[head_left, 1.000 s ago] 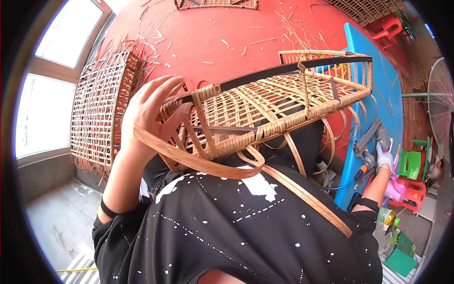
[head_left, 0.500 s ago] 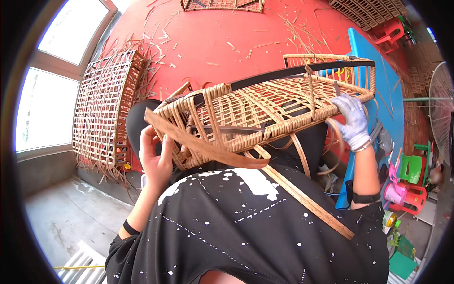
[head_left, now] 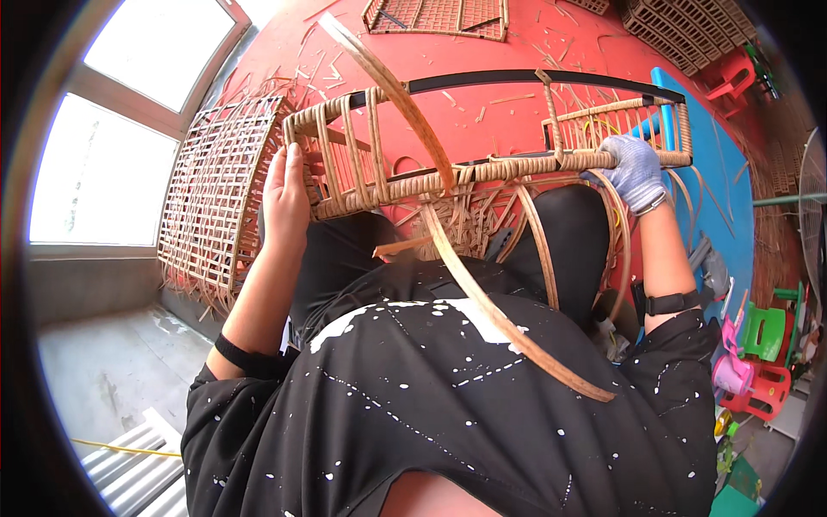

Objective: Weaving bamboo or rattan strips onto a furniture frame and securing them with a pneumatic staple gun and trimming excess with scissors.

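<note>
A partly wrapped rattan frame, shaped like a long woven basket panel with dark metal bars, is held up in front of me above my knees. My bare left hand is closed around its left end, the thumb lying along the corner. Wearing a grey-white glove, my right hand grips the wrapped near rim toward the right end. From that rim one flat rattan strip sticks up and away; another strip hangs across my shirt. More strips loop down near my right hand. The fingertips behind the rim are partly hidden.
A woven rattan panel leans at the left below the windows. Cut strips litter the red floor, with another frame at the back. On the right are a blue board, small plastic chairs and a fan.
The frame has been lifted away from me and tipped, so its woven face shows less. My left hand has moved up with its left end. The loose strip there swung upward.
</note>
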`<state>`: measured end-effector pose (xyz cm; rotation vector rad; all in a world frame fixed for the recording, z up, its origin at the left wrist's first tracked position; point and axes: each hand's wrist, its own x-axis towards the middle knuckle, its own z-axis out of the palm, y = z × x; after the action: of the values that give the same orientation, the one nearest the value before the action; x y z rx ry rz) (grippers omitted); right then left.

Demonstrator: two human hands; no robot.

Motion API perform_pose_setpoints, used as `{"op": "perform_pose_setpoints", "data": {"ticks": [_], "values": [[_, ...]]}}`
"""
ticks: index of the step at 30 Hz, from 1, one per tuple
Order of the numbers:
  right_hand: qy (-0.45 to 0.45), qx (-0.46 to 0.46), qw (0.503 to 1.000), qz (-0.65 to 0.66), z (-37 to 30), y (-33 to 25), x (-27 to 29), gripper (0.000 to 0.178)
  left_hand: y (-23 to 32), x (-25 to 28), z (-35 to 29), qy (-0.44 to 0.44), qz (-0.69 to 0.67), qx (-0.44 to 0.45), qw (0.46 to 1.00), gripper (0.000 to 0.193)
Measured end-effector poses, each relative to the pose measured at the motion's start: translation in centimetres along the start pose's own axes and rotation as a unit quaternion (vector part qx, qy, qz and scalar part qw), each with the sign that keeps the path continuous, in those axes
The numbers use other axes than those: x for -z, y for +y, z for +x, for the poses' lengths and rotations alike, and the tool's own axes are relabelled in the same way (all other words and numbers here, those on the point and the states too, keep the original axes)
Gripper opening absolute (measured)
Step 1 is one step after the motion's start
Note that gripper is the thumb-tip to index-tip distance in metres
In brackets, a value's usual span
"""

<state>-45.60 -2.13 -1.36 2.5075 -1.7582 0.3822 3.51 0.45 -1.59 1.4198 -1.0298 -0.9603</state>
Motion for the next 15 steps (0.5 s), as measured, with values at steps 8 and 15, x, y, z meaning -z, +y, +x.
{"op": "perform_pose_setpoints", "data": {"ticks": [8,15], "values": [[-0.027,-0.129,0.989,0.072,2.7,2.0,0.4,0.050,2.1,-3.5,2.8,0.017,-0.025,0.008,1.000,0.020],[0.029,-0.068,0.997,0.008,3.4,2.5,-0.2,0.050,0.8,-4.4,3.6,0.030,-0.042,-0.007,0.999,0.014]]}}
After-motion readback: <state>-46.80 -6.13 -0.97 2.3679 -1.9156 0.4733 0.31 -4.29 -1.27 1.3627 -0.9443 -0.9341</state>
